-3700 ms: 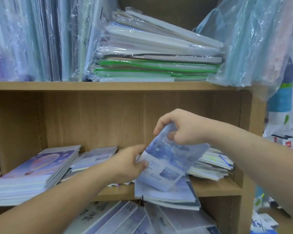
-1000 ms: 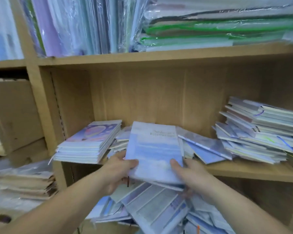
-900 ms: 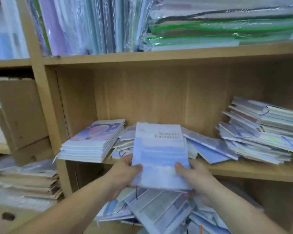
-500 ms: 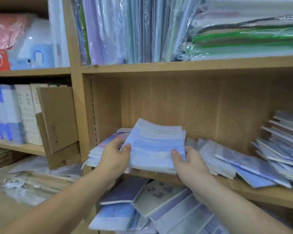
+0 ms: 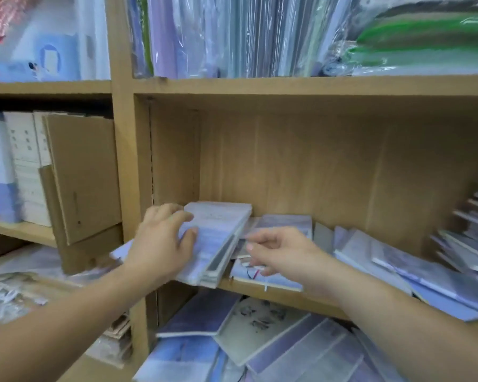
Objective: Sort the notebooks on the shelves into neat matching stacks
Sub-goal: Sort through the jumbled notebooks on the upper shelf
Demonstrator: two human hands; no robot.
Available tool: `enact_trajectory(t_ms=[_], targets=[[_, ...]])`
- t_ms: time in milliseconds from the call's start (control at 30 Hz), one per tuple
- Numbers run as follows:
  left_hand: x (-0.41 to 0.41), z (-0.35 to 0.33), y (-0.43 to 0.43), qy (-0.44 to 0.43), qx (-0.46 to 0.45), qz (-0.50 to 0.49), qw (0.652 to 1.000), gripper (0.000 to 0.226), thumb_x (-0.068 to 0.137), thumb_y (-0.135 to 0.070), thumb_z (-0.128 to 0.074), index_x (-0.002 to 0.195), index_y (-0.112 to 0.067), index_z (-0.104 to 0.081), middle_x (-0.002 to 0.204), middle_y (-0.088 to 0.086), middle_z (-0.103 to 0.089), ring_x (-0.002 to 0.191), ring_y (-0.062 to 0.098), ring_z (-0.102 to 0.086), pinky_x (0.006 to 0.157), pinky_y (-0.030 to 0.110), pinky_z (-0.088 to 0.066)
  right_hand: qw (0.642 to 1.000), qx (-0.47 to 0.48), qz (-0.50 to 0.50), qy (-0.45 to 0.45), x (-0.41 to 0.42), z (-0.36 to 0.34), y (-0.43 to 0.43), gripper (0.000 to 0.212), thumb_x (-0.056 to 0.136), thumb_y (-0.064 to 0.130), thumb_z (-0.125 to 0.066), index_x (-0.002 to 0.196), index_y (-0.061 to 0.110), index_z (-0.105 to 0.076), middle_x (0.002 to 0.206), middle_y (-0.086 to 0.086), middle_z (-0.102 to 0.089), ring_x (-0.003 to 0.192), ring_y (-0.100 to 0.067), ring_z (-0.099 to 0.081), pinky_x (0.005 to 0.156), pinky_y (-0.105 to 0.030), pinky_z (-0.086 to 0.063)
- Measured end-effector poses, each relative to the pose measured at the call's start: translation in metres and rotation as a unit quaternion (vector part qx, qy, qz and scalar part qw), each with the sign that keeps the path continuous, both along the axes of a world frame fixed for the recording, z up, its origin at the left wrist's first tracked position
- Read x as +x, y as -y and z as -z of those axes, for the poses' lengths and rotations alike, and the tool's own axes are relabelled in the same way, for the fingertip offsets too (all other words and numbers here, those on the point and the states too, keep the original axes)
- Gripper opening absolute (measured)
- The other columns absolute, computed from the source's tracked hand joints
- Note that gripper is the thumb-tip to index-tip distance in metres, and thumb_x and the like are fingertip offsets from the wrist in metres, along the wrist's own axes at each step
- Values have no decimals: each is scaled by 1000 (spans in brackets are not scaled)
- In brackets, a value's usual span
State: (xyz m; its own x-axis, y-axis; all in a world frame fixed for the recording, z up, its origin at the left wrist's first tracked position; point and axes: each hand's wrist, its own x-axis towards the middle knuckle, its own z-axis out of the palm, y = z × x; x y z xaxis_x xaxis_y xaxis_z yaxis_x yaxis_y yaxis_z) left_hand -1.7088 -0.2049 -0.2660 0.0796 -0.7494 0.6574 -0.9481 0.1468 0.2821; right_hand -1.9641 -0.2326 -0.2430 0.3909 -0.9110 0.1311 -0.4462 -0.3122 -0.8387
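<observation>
Two hands in the middle bay of a light wooden shelving unit.

Left hand (image 5: 160,244): palm down on the stack of notebooks (image 5: 218,235), fingers spread and only slightly bent, thumb laid across the pale blue top cover. It presses on the stack and clasps nothing.

Right hand (image 5: 282,255): just right of the stack and apart from it, over a ribbon-marked notebook (image 5: 268,281). Its fingers are loosely curled and point left. Motion blur; cannot tell if it pinches anything.

Writing: faint lettering near the far end of the top cover, unreadable. Small dark marks on the white boxes (image 5: 25,166) in the left bay, also unreadable.

Surfaces:
- The stack lies flat at the left end of the middle shelf board (image 5: 282,299), close to the side panel (image 5: 174,161).
- Loose notebooks (image 5: 398,268) lie fanned and overlapping to the right, with a tilted pile (image 5: 475,216) at the far right.
- The upper shelf board (image 5: 287,84) carries upright plastic-wrapped folders (image 5: 218,37) and a flat wrapped pack with green edges (image 5: 425,37).
- More scattered notebooks (image 5: 260,340) lie on the level below.
- Cardboard sheets (image 5: 83,175) lean in the left bay.

Edges and room: the stack's near end overhangs the front edge of the board. A tall gap of bare back panel separates the notebooks from the upper board
</observation>
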Motion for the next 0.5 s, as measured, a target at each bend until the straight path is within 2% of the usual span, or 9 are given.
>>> enact_trajectory(t_ms=[33, 100, 200, 267, 300, 367, 433, 500], targets=[[-12, 6, -4, 31, -4, 51, 998, 37, 97, -41, -55, 120, -16, -72, 125, 3, -62, 122, 27, -48, 100, 41, -44, 998, -47, 4, -41, -15, -2, -5, 18, 98, 24, -66, 109, 12, -74, 98, 0, -76, 88, -9, -71, 85, -29, -57], [-41, 14, -13, 55, -3, 158, 986, 40, 94, -45, -50, 116, -20, -73, 122, -2, -62, 119, 20, -52, 99, 35, -47, 980, -134, 28, -143, -52, -4, -10, 18, 98, 28, -64, 102, 17, -77, 99, 9, -77, 91, -1, -69, 83, -23, -54], [-91, 25, -11, 60, -9, 257, 964, 33, 93, -44, -52, 113, -26, -72, 119, -12, -60, 118, 11, -55, 98, 29, -47, 941, -208, 116, -239, -123, 2, -13, 28, 94, 44, -61, 109, 27, -77, 110, 17, -74, 105, 2, -65, 94, -24, -50], [-122, 33, -2, 84, 12, 248, 965, 41, 91, -54, -50, 116, -30, -71, 124, -13, -60, 122, 13, -56, 98, 36, -52, 927, -226, 163, -251, -167, 4, -16, 32, 93, 43, -63, 117, 26, -75, 120, 13, -72, 117, -6, -63, 102, -28, -47], [-131, 38, 7, 128, 14, 220, 967, 49, 89, -61, -48, 119, -30, -71, 128, -10, -63, 124, 19, -59, 100, 42, -51, 924, -224, 178, -254, -188, 7, -18, 32, 94, 40, -65, 121, 24, -73, 124, 10, -71, 121, -10, -62, 104, -28, -46], [-139, 40, 27, 246, 57, 111, 961, 72, 85, -79, -43, 129, -28, -69, 141, 0, -63, 131, 37, -57, 106, 62, -38, 913, -229, 200, -272, -216, 15, -25, 37, 96, 39, -65, 128, 22, -69, 129, 6, -68, 124, -14, -60, 104, -27, -45], [-136, 37, 41, 276, 104, 45, 954, 94, 78, -95, -31, 144, -33, -57, 156, 1, -49, 140, 47, -45, 103, 74, -31, 904, -260, 201, -272, -222, 31, -32, 39, 96, 42, -64, 129, 23, -69, 132, 7, -66, 127, -14, -59, 106, -28, -44], [-123, 24, 46, 249, 188, 34, 949, 95, 76, -98, -23, 155, -47, -32, 170, -7, -21, 152, 43, -26, 109, 72, -26, 910, -289, 175, -240, -186, 40, -42, 39, 94, 51, -60, 125, 31, -70, 131, 14, -64, 126, -8, -57, 106, -31, -47]])
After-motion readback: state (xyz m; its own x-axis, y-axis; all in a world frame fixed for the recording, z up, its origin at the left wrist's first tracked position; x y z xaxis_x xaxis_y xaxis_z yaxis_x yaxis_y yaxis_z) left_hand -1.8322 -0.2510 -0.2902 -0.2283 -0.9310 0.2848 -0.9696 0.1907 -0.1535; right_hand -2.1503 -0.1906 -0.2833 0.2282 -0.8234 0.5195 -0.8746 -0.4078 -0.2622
